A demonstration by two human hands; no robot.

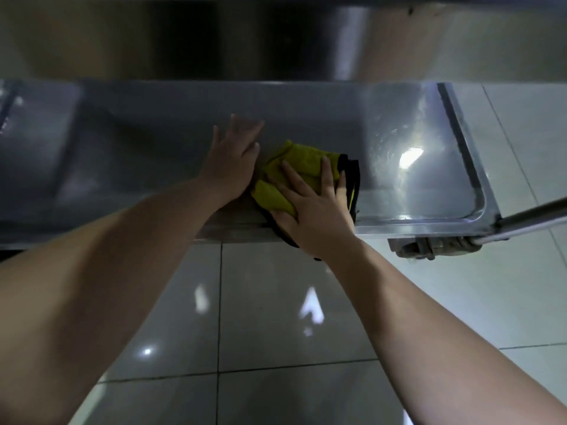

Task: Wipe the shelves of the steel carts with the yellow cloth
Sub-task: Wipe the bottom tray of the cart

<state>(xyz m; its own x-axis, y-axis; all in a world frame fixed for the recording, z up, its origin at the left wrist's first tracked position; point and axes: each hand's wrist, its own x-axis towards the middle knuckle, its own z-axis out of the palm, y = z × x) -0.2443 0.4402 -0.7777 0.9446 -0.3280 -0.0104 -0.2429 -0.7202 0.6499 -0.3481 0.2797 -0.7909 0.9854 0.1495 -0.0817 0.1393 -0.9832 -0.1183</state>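
A low steel cart shelf (pixel 414 191) with a raised rim runs across the view, close above the floor. The yellow cloth (pixel 302 162), bunched and edged in black, lies on the shelf near its front rim. My right hand (pixel 313 207) presses flat on the cloth with fingers spread and straight. My left hand (pixel 233 157) rests flat on the bare shelf just left of the cloth, fingers straight and pointing away from me. Part of the cloth is hidden under my right hand.
A higher steel shelf (pixel 276 35) overhangs at the top of the view. A caster wheel (pixel 429 245) and a steel bar (pixel 534 217) sit at the cart's right front corner. Glossy pale floor tiles (pixel 276 317) lie below and to the right.
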